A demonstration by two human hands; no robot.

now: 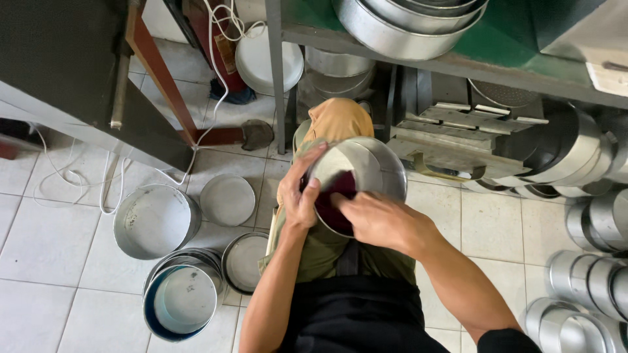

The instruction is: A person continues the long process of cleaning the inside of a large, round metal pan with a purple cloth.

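Pan: a round metal pan (366, 167) is being held over the person's lap, tipped so its open mouth is facing up toward the camera; its axis is leaning away from the body, toward the shelf.
Cloth: a dark red cloth (330, 196) is lying inside the pan, against the near, lower part of the wall.
Left hand: the left hand (299, 189) is gripping the pan's left rim, fingers (307, 163) curling over the edge and closing on it (the thumb seems to be pressing on the cloth too).
Right hand: the right hand (379, 219) is reaching in from the near right edge, its fingers bent and pressing down on the cloth; whether they are pinching it or only pushing it, I cannot tell.
Which way: the cloth is lying just ahead of and to the left of the right fingers, touching them, and between the two hands.
Nearer hand: both are touching it, the right more fully.
Floor: more pans (154, 222) are sitting on the tiled floor (39, 261) to the left, well apart from the hands.
Shelf: stacked pans are resting on a shelf (497, 65) ahead (others are lying on their sides at the right).
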